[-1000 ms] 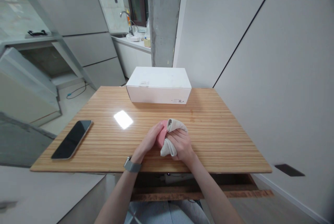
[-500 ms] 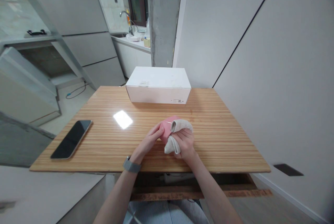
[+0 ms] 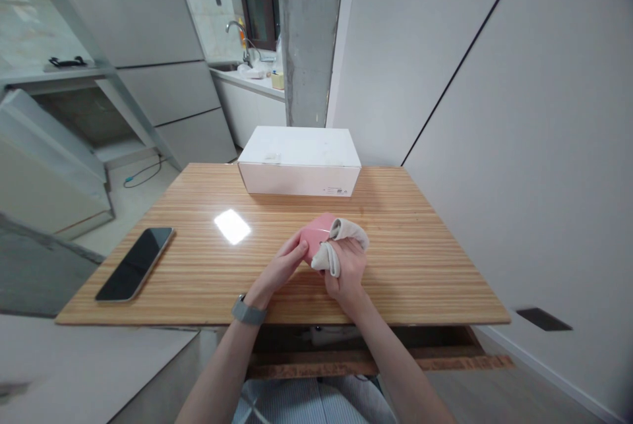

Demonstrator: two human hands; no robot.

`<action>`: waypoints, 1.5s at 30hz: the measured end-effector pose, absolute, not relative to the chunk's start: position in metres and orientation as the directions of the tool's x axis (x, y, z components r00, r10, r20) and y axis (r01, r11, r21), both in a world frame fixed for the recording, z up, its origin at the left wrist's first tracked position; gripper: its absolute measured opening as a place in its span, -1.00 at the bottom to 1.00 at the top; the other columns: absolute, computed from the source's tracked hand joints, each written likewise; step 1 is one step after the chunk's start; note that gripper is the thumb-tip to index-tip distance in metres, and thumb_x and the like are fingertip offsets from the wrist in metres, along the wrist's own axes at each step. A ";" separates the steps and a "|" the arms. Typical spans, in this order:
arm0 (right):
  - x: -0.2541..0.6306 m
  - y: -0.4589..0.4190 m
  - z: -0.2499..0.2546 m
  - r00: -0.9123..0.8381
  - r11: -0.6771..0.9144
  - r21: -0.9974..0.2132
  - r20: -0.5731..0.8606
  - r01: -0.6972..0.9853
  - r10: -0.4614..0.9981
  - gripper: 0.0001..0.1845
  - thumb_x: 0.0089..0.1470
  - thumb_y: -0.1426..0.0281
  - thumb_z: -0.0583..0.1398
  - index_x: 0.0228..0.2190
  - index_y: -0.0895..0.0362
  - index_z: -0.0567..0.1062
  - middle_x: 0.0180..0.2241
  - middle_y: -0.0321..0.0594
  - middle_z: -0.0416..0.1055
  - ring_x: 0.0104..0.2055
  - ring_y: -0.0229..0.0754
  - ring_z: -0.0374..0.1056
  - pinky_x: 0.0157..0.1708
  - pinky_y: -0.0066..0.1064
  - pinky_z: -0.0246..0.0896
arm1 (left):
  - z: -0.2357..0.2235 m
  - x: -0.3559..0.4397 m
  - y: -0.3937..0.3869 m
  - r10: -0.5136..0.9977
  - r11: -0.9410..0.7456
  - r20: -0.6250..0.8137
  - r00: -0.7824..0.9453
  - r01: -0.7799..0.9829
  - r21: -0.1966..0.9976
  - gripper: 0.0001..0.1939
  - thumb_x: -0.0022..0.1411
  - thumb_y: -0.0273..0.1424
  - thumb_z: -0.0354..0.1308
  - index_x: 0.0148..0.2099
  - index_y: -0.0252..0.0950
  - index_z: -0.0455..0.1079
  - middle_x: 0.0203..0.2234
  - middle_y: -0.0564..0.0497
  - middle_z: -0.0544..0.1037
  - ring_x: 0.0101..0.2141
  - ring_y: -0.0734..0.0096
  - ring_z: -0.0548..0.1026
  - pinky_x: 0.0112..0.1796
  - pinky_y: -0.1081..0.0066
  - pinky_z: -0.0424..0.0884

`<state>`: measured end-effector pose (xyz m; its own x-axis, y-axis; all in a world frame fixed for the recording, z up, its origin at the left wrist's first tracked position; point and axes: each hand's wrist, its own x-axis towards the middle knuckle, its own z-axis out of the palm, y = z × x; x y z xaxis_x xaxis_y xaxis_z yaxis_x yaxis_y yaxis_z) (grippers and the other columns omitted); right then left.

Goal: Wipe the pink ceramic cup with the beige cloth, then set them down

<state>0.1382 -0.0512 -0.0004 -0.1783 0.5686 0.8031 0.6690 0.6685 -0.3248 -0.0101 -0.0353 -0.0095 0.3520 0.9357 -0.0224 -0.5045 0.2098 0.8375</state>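
Note:
My left hand (image 3: 285, 264), with a grey watch (image 3: 248, 310) on its wrist, grips the left side of a smooth pink object (image 3: 316, 231) above the front middle of the table. The pink thing has a glossy, rounded surface with a thin pale line on it; its exact kind is hard to make out. Fingers of my right hand (image 3: 347, 272) are closed around a bunched whitish cloth (image 3: 347, 229), pressed against the right side of the pink object. Cloth and fingers hide that side.
On the wood-grain table (image 3: 420, 246), a white box (image 3: 301, 160) stands at the back. A dark-screened phone (image 3: 136, 266) lies at the left. Below the front edge an open drawer (image 3: 395, 341) juts toward my lap. A white wall (image 3: 519, 134) rises on the right.
My right hand and the cloth have shifted slightly up and away from me along the pink object. The pink object has tipped a little; my left hand keeps its grip.

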 end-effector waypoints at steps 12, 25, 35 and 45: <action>0.123 -0.059 0.014 0.000 0.554 -0.614 0.670 0.562 0.742 -0.68 0.18 0.30 -0.06 -0.22 0.13 0.43 -0.28 -0.08 0.48 -0.21 -0.01 0.40 -0.20 -0.20 0.25 | -0.008 -0.008 -0.036 0.950 0.126 0.056 0.309 -0.538 0.833 -0.55 0.13 -0.26 0.24 0.08 -0.22 0.37 -0.04 -0.05 0.49 0.02 0.27 0.39 0.04 0.36 0.23; 0.115 -0.058 0.006 -0.539 0.773 -0.161 0.631 0.613 0.558 -0.49 -0.08 0.37 0.05 -0.05 0.27 0.37 -0.11 0.07 0.45 -0.09 0.06 0.35 -0.04 -0.15 0.22 | 0.004 -0.010 -0.026 0.971 0.237 -0.159 0.177 -0.653 0.720 -0.56 0.09 -0.06 0.17 -0.20 -0.36 0.43 -0.30 -0.06 0.56 -0.17 0.25 0.49 0.01 0.30 0.29; 0.121 -0.040 0.012 -0.182 0.622 -0.516 0.665 0.590 0.724 -0.72 0.13 0.35 -0.06 -0.35 0.13 0.41 -0.39 -0.10 0.45 -0.32 -0.05 0.35 -0.26 -0.22 0.23 | -0.005 -0.003 -0.028 0.993 -0.022 0.069 0.094 -0.432 0.902 -0.72 0.18 -0.23 0.15 -0.10 -0.23 0.33 -0.27 0.06 0.51 -0.27 0.41 0.44 -0.24 0.43 0.32; 0.111 -0.047 0.017 -0.480 0.770 -0.231 0.667 0.594 0.570 -0.59 -0.03 0.34 0.02 -0.16 0.24 0.44 -0.23 0.02 0.49 -0.21 0.03 0.39 -0.14 -0.16 0.26 | -0.004 -0.016 -0.020 0.990 0.141 -0.103 0.096 -0.694 0.706 -0.67 0.12 -0.10 0.14 -0.34 -0.30 0.39 -0.47 0.07 0.49 -0.38 0.41 0.45 -0.18 0.38 0.34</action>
